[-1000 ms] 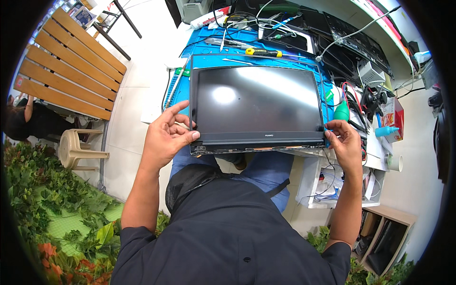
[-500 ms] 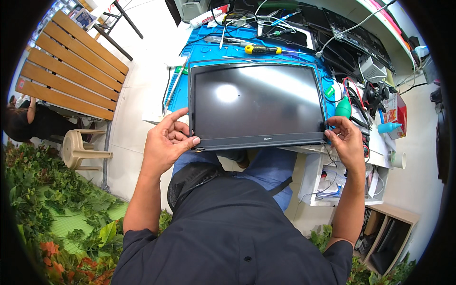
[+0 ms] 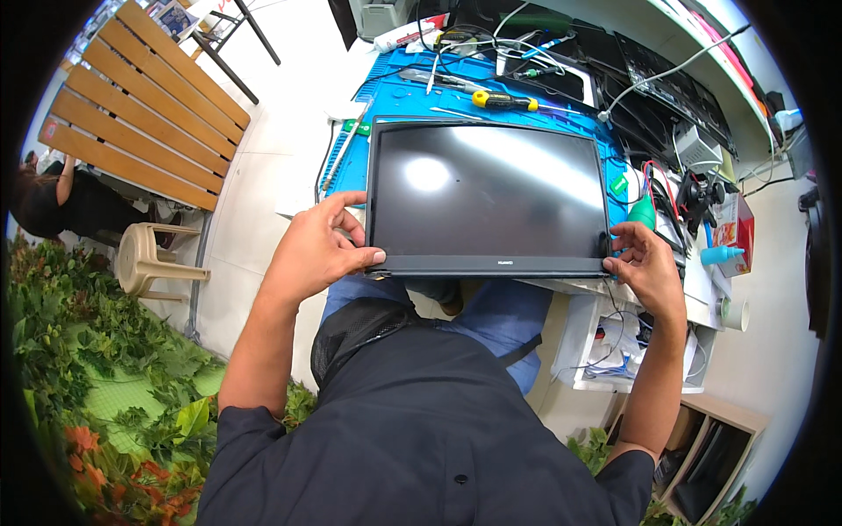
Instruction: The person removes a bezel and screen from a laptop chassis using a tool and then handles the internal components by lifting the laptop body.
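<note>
Screen [image 3: 491, 197] pinched at lower corners: left hand [image 3: 323, 245], right hand [image 3: 647, 263].

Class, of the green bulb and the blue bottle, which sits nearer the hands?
The green bulb, just beyond the right hand; the blue bottle sits farther off to the right.

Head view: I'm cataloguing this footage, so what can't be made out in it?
All in the head view:
1. Back of the black rectangular screen panel: faces away from the camera.
2. Whether the left hand's fingers touch that back: the panel blocks sight.
3. Part of the blue work mat: behind the panel.
4. Part of the tan wooden shelf unit: behind the right forearm.
</note>
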A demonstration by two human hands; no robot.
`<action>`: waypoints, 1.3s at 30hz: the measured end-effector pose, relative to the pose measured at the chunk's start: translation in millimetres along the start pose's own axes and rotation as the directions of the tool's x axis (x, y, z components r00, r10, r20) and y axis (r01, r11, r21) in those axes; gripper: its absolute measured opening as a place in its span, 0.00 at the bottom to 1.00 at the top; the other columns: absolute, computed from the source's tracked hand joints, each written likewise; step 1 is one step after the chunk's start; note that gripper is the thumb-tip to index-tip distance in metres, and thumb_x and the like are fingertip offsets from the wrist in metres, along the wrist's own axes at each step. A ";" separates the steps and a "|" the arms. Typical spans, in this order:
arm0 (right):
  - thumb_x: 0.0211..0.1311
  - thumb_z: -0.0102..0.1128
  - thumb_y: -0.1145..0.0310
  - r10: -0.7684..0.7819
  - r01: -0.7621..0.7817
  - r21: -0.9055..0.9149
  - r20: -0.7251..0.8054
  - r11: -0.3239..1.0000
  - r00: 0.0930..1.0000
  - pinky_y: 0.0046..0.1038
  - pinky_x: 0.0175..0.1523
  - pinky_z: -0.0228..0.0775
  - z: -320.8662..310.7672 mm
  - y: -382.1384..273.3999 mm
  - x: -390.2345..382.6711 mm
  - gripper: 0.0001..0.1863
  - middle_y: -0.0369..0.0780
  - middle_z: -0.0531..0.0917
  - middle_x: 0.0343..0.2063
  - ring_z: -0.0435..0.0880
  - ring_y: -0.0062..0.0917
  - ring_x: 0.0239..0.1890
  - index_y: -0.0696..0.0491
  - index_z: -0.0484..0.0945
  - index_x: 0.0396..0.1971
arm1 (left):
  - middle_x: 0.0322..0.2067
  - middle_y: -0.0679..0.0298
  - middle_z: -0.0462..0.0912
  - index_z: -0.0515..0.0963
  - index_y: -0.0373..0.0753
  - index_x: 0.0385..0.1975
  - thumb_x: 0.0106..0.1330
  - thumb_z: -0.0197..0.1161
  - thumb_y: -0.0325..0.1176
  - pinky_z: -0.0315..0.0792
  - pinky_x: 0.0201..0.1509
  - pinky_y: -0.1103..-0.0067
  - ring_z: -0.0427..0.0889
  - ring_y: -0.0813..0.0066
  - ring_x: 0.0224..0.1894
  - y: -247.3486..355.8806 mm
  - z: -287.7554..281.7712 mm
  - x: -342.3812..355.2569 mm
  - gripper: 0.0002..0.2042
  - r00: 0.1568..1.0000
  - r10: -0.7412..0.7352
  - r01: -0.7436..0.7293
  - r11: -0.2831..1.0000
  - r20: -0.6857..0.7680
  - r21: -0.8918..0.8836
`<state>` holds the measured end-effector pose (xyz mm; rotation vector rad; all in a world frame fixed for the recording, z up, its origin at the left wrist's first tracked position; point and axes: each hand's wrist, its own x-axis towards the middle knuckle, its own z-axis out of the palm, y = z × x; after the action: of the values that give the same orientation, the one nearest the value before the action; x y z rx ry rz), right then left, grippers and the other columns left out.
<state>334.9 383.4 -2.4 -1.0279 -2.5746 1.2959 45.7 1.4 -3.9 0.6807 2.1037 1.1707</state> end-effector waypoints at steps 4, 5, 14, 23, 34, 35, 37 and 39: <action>0.55 0.77 0.85 -0.011 0.011 -0.003 0.031 1.000 0.999 0.22 0.36 0.80 -3.4 -4.7 3.3 0.28 0.40 0.82 0.40 0.84 0.17 0.32 0.62 0.80 0.58 | 0.32 0.62 0.85 0.73 0.28 0.67 0.53 0.86 0.28 0.79 0.34 0.82 0.87 0.80 0.31 0.4 -2.3 3.9 0.40 1.000 0.019 -0.017 0.992 -0.017 0.124; 0.55 0.77 0.86 -0.012 0.012 0.002 0.032 1.000 0.999 0.22 0.36 0.80 -3.6 -5.6 3.7 0.28 0.40 0.82 0.40 0.84 0.17 0.32 0.62 0.80 0.58 | 0.32 0.63 0.85 0.73 0.28 0.66 0.53 0.86 0.28 0.79 0.34 0.82 0.87 0.81 0.31 1.1 -2.2 4.7 0.40 1.000 0.009 -0.006 0.990 -0.020 0.139; 0.58 0.73 0.85 0.010 -0.010 0.000 0.084 1.000 0.996 0.24 0.32 0.82 -6.7 -9.2 8.8 0.26 0.41 0.84 0.36 0.87 0.19 0.31 0.63 0.79 0.57 | 0.31 0.63 0.85 0.73 0.28 0.61 0.55 0.84 0.26 0.78 0.32 0.82 0.85 0.80 0.29 -6.6 -7.0 10.4 0.34 0.999 -0.040 0.041 0.999 0.032 -0.011; 0.61 0.73 0.83 0.020 -0.016 -0.063 0.070 0.998 0.997 0.24 0.28 0.80 -4.8 -14.8 12.4 0.20 0.39 0.85 0.29 0.87 0.19 0.27 0.63 0.79 0.52 | 0.34 0.64 0.82 0.75 0.30 0.56 0.57 0.81 0.24 0.78 0.31 0.81 0.85 0.80 0.28 -25.4 -5.2 21.0 0.28 0.999 0.033 -0.034 0.998 -0.023 -0.056; 0.58 0.77 0.82 0.025 -0.024 -0.046 0.036 0.999 0.999 0.22 0.27 0.79 -4.1 -11.3 10.7 0.17 0.39 0.87 0.26 0.85 0.16 0.26 0.62 0.81 0.46 | 0.34 0.63 0.80 0.73 0.30 0.59 0.58 0.80 0.20 0.78 0.31 0.81 0.84 0.79 0.28 -27.3 -6.8 16.5 0.29 1.000 0.003 0.004 0.973 0.027 -0.233; 0.57 0.77 0.82 0.026 -0.025 -0.042 0.040 0.999 0.999 0.22 0.27 0.79 -4.2 -9.8 10.4 0.16 0.39 0.87 0.26 0.85 0.16 0.26 0.62 0.81 0.45 | 0.34 0.63 0.80 0.72 0.30 0.60 0.58 0.80 0.20 0.79 0.31 0.81 0.84 0.79 0.28 -30.0 -5.8 16.6 0.30 1.000 0.010 -0.003 0.969 0.029 -0.248; 0.57 0.77 0.82 0.020 -0.016 -0.092 0.047 0.996 0.999 0.24 0.29 0.79 -4.2 -10.3 8.3 0.15 0.39 0.87 0.26 0.85 0.17 0.26 0.62 0.82 0.43 | 0.34 0.63 0.80 0.72 0.30 0.60 0.59 0.80 0.20 0.79 0.31 0.81 0.84 0.79 0.29 -32.4 -5.1 16.5 0.30 0.999 0.026 -0.016 0.966 0.033 -0.258; 0.58 0.77 0.81 0.004 0.007 -0.198 0.053 0.980 0.999 0.27 0.32 0.79 -5.2 -17.4 3.9 0.13 0.40 0.87 0.28 0.86 0.21 0.27 0.61 0.83 0.41 | 0.33 0.63 0.81 0.72 0.30 0.61 0.59 0.80 0.20 0.79 0.32 0.81 0.84 0.79 0.29 -32.8 -5.0 16.2 0.31 0.998 0.043 -0.033 0.968 0.035 -0.249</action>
<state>324.5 382.1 12.9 -1.0342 -2.7906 1.0973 26.9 -5.6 -34.9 0.6233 1.8763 1.4007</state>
